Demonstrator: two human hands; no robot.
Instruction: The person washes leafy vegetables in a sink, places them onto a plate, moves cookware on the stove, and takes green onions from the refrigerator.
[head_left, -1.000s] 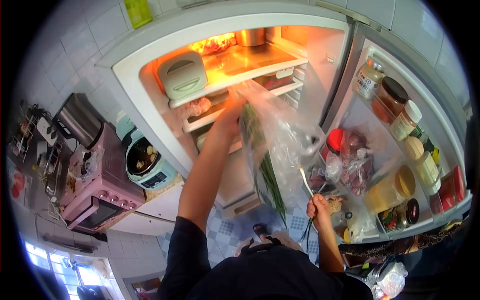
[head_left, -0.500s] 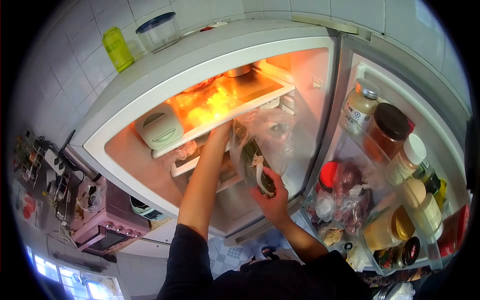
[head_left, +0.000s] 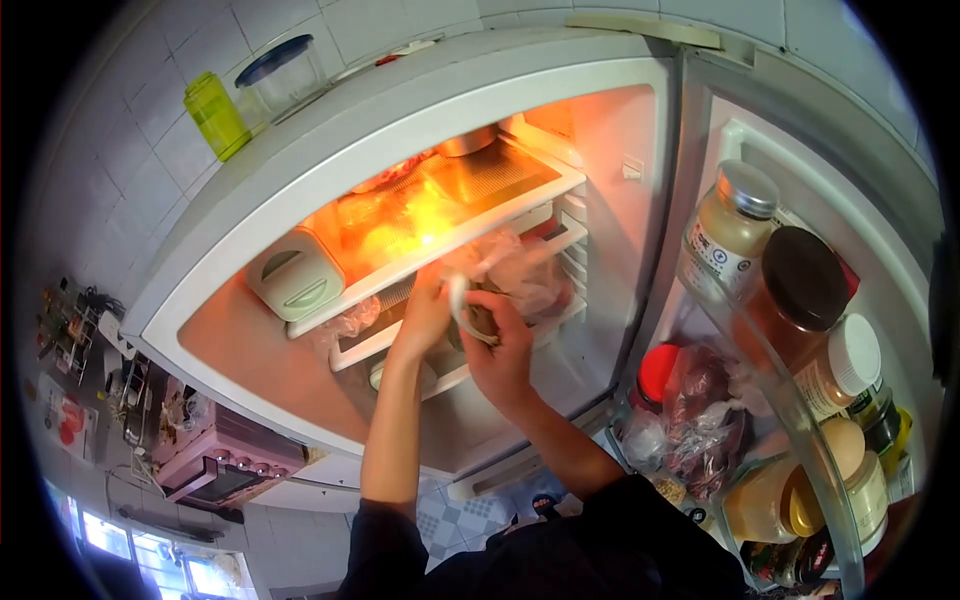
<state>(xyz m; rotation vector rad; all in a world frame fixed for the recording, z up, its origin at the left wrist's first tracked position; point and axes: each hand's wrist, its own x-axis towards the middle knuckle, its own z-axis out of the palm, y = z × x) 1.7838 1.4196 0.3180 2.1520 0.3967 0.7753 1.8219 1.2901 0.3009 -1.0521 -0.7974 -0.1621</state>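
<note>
Both hands are together inside the open fridge, in front of the middle shelves. My right hand [head_left: 497, 345] is closed on a white scallion stalk [head_left: 460, 305], which curves up beside its fingers. To its left, my left hand [head_left: 427, 312] is closed at the clear plastic bag [head_left: 518, 275]; its fingertips are partly hidden. The bag is bunched behind the hands, under the upper shelf [head_left: 480, 223]. Most of the green leaves are hidden behind my right hand.
The fridge door [head_left: 700, 290] stands open at the right with jars and bagged food in its racks. A pale green box [head_left: 296, 275] sits at the left of the upper shelf. A pink oven [head_left: 225, 455] is at lower left.
My right hand has moved up and left with the white stalk, from the lower part of the bag to beside my left hand. The bag is now bunched deeper in the fridge.
</note>
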